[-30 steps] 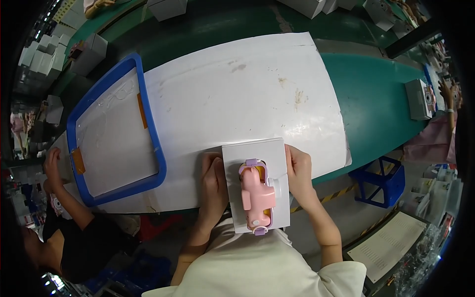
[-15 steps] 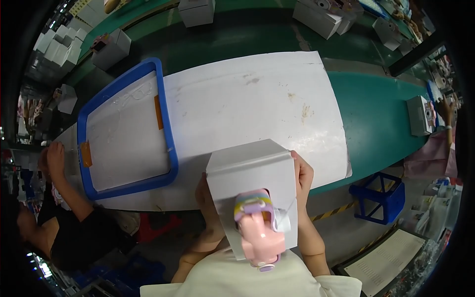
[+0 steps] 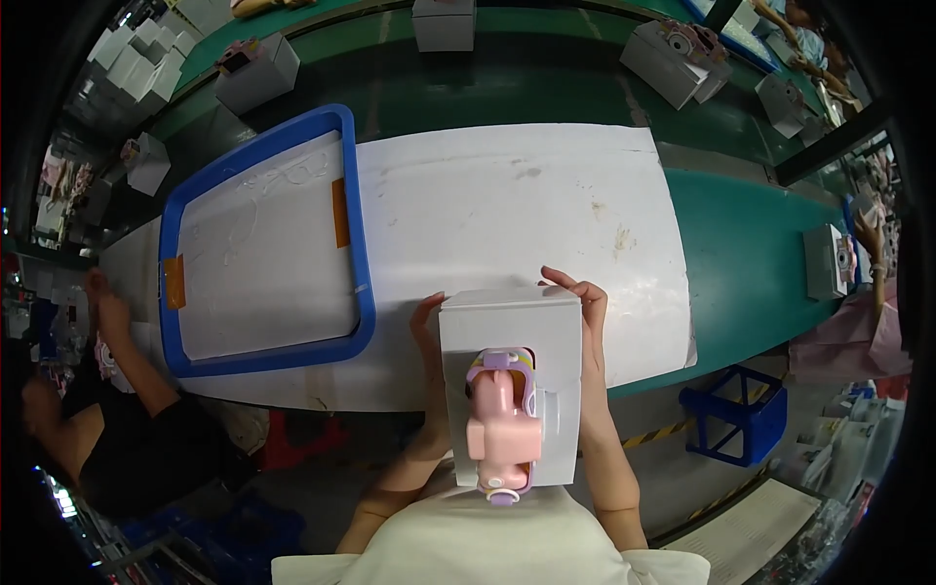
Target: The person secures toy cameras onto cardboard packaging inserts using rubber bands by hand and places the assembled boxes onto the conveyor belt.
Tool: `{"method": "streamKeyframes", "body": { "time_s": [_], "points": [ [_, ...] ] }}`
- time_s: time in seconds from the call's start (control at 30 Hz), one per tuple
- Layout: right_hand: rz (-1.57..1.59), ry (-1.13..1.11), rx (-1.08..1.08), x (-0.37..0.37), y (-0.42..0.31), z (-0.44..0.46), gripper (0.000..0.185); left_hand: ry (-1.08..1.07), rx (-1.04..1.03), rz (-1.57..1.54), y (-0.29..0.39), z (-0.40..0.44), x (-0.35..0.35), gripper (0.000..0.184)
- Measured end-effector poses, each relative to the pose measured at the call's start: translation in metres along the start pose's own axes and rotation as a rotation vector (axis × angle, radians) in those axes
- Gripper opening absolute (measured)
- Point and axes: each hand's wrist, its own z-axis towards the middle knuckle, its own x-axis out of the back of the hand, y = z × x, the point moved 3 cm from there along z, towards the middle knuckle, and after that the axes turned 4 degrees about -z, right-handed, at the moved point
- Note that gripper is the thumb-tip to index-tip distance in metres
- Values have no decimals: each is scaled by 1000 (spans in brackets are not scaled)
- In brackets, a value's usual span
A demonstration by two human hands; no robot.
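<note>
A white cardboard box [image 3: 561,366] is held close to my chest, between my two hands. My left hand [image 3: 429,327] presses along its left side, with the fingers partly hidden behind it. On the right side, my right hand [image 3: 591,317] holds the box with the thumb side against it, and some fingers stretch past the far corner. A pink plastic toy [image 3: 502,429] with purple and rainbow-coloured trim sits at a cut-out in the box's near face. A pale, see-through part shows beside the toy.
A blue-rimmed tray [image 3: 363,263] with orange tape lies at the left on a white board [image 3: 507,214]. Beyond is a dark green conveyor [image 3: 546,73] carrying several white boxes. A co-worker's arm [image 3: 136,351] is at the left; a blue stool [image 3: 736,414] stands at the right.
The box has turned straighter towards me and sits slightly further right in view. The toy now appears more face-on. My right fingers have lifted and spread near the far corner.
</note>
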Motion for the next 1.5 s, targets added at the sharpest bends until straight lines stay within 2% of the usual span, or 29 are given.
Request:
{"method": "streamKeyframes", "body": {
  "time_s": [0.03, 0.1, 0.17, 0.3, 0.43, 0.47, 0.5, 0.57, 0.6, 0.67, 0.7, 0.77, 0.83, 0.93, 1.1, 1.2, 1.23, 1.27, 1.33, 1.37, 1.5],
  "points": [
    [-63, -28, 14, -1, 3, 4, 15, -3, 4, -4, -8, 3, 7, 65],
    [-194, -74, 45, 1, 8, 12, 19, 44, 147, -67, -23, 15, 15, 46],
    [-242, -51, 77, 4, 18, 21, 22, 111, 55, 79, -25, 22, 16, 36],
    [-366, -7, 161, 15, 25, 30, 36, 107, 13, 3, -33, 32, 26, 35],
    [1029, -194, -30, 38, -11, 19, 54, 152, 18, 114, -19, 16, 46, 25],
    [1014, -175, -28, 43, -18, 16, 54, 183, -49, 170, -13, 9, 56, 22],
    [1022, -221, 4, 50, -28, 10, 56, 194, -169, 222, 15, 3, 71, 22],
    [1071, -361, 63, 47, -42, 4, 59, 293, -297, 412, 30, 6, 102, 22],
    [1095, -437, 95, 46, -46, 2, 61, 323, -242, 475, 34, 8, 123, 26],
    [1064, -431, 111, 47, -46, 1, 62, 436, -75, 551, 24, 28, 173, 27],
    [1039, -430, 121, 47, -45, 1, 62, 435, -80, 550, 15, 43, 207, 27],
    [994, -424, 140, 47, -44, 0, 63, 214, -324, 1318, -1, 72, 248, 32],
    [1003, -426, 154, 49, -45, -1, 64, 231, -180, 1463, 6, 81, 248, 38],
    [1024, -440, 195, 53, -47, -1, 68, 180, -159, 1458, -23, 97, 313, 37],
    [988, -457, 209, 55, -52, -2, 64, 77, -78, 1430, -64, 154, 356, 35],
    [976, -391, 232, 59, -50, -4, 64, 113, 18, 1459, -63, 178, 333, 34],
    [963, -314, 228, 61, -48, -5, 64, 145, 60, 1472, -54, 161, 371, 34],
    [946, -243, 222, 64, -46, -6, 64, 126, 144, 1401, -42, 162, 355, 40],
    [929, -180, 226, 72, -41, -7, 66, 203, 250, 1346, -23, 159, 327, 39],
    [949, -230, 209, 74, -38, -9, 66, 206, 248, 1359, -20, 160, 325, 39],
    [890, -151, 222, 91, -29, -10, 69, 258, 245, 1390, -16, 155, 325, 38]
  ]
}}
